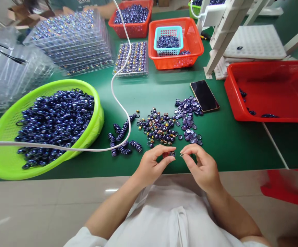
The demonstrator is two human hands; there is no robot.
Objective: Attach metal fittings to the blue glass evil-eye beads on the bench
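My left hand [152, 164] pinches a small dark round piece [172, 154] between thumb and fingertips, just above the table's front edge. Close to its right, my right hand [202, 166] is closed on a tiny metallic piece [181, 155], too small to make out. The two hands do not touch. Beyond them lie a pile of dark and gold pieces [160, 126] and, to its right, a pile of flat dark caps [188, 113]. Stacked rows of dark ringed pieces [123, 130] rest left of the piles.
A green basket [97, 118] full of dark pieces stands left, crossed by a white cable [118, 99]. Red baskets [197, 56], clear trays [84, 51] and a filled tray [132, 58] stand behind. A phone [204, 96] and a red bin [279, 85] are right. A person's arm [106, 10] shows behind.
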